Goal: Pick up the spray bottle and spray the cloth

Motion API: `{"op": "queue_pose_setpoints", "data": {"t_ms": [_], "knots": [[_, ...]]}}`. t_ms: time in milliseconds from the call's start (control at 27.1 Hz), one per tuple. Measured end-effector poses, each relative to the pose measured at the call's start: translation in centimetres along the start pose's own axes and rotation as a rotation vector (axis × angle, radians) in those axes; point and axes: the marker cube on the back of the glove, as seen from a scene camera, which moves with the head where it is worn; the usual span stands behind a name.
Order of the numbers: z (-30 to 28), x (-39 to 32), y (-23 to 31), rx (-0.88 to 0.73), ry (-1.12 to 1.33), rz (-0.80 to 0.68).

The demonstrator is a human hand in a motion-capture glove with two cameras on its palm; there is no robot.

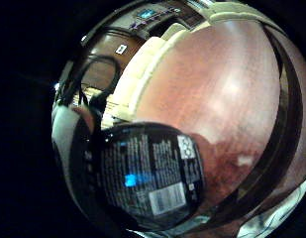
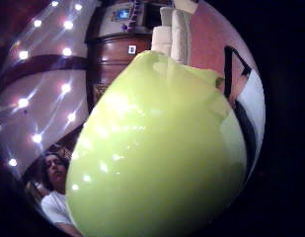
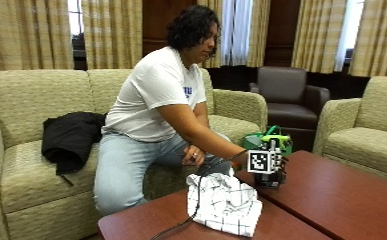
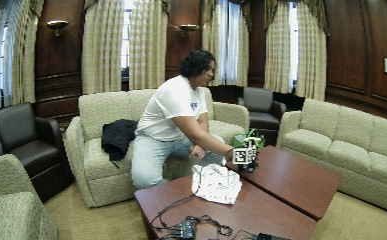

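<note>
Filling the thumb-side view, bottle point(image 2: 157, 148) shows its label point(image 1: 147, 178) little-finger side.

The person sits on the near edge of a sofa, leaning forward. The right arm point(image 3: 193, 131) stretches down and out over the table, and the gloved right hand point(image 3: 270, 172) is wrapped around a spray bottle point(image 3: 273, 159) standing there. The bare left hand point(image 3: 193, 155) rests by the knee, fingers loosely curled
</note>
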Motion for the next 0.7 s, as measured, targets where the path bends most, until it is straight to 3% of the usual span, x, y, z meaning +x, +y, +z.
{"op": "queue_pose_setpoints", "data": {"t_ms": [185,369,702], "knots": [[-0.6,0.3,2.7,-0.158,0.04,0.05],[-0.6,0.9,0.1,0.022,0.034,0.082],[-1.1,-0.8,0.0,-0.075,-0.084,0.114]]}}
